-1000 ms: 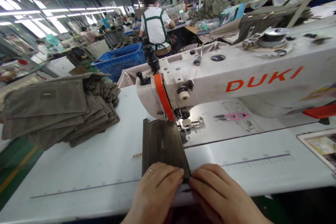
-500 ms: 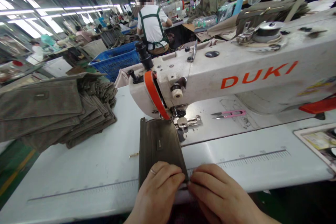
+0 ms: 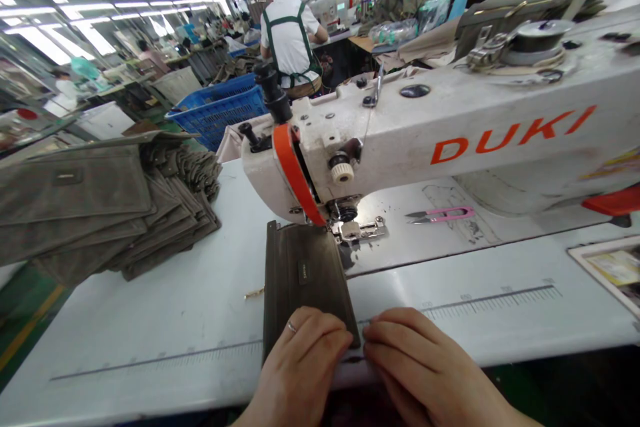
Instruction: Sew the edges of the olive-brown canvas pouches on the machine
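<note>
A dark olive fabric panel (image 3: 303, 280) with a small dark label lies on the white sewing table (image 3: 150, 353), its far end just left of the presser foot (image 3: 357, 230). My left hand (image 3: 297, 363), with a ring on one finger, holds the panel's near part. My right hand (image 3: 420, 363) grips its near right corner, fingertips against the edge. The panel's lowest part is hidden by my hands. Above the far end hangs the orange-guarded head of a white DUKI sewing machine (image 3: 400, 140).
Pink-handled thread snips (image 3: 440, 215) lie on the machine bed. A stack of similar panels (image 3: 100, 213) sits to the left, with a small brass piece (image 3: 254, 293) nearby. Beyond stand a blue plastic crate (image 3: 217, 110) and a seated co-worker (image 3: 290, 40).
The panel now lies slightly straighter and further left of the presser foot than one second ago. My hands stay on its near end, and the view has shifted a little.
</note>
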Tool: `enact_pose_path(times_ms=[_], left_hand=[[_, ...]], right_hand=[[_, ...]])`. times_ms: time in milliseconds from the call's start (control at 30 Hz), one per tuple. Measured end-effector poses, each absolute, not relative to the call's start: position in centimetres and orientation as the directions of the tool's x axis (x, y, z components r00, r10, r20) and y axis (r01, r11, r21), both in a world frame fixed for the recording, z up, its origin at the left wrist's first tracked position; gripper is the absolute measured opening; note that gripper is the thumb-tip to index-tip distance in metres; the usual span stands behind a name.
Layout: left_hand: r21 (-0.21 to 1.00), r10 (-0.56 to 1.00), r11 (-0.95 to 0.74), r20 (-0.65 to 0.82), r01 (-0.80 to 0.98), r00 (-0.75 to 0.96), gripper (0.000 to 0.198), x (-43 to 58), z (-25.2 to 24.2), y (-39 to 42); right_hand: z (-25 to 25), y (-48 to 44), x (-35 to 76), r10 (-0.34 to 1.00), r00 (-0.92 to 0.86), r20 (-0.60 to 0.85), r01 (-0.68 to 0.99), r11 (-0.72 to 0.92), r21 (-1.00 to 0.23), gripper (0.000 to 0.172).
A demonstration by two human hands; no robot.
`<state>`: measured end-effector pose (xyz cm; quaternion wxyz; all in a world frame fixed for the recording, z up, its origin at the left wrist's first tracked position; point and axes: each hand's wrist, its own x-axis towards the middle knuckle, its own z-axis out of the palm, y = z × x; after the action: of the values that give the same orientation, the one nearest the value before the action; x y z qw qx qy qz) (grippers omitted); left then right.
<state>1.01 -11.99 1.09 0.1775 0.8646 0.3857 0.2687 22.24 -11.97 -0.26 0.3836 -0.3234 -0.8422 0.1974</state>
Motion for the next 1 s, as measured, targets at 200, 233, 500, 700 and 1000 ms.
enact_pose_path(times_ms=[200, 233, 500, 700, 1000], left_hand=[[0.521, 0.762, -0.624, 0.241, 0.582, 0.601, 0.019, 1.1, 1.6, -11.7], [0.512, 0.754, -0.634, 0.240, 0.580, 0.612, 0.019, 1.1, 1.8, -11.6], [0.491, 0.693, -0.704, 0.314, 0.514, 0.649, 0.014, 0.5, 1.9, -10.4], [0.595, 0.743, -0.637, 0.304, 0.490, 0.596, 0.017, 0.0, 1.9, -9.2], [0.627, 0.776, -0.578, 0.222, 0.523, 0.591, 0.018, -0.4, 2.3, -6.6]], right_hand=[[-0.4, -11.8, 22.4, 0.692, -0.504, 0.516, 0.398, 0.717, -0.573, 0.026], [-0.5, -11.7, 22.4, 0.684, -0.514, 0.518, 0.414, 0.727, -0.549, 0.026], [-1.9, -10.4, 21.5, 0.587, -0.528, 0.614, 0.490, 0.801, -0.345, 0.036], [-1.6, -8.9, 21.3, 0.593, -0.585, 0.553, 0.473, 0.804, -0.361, 0.035], [0.0, -7.1, 21.2, 0.647, -0.658, 0.384, 0.490, 0.756, -0.434, 0.031]])
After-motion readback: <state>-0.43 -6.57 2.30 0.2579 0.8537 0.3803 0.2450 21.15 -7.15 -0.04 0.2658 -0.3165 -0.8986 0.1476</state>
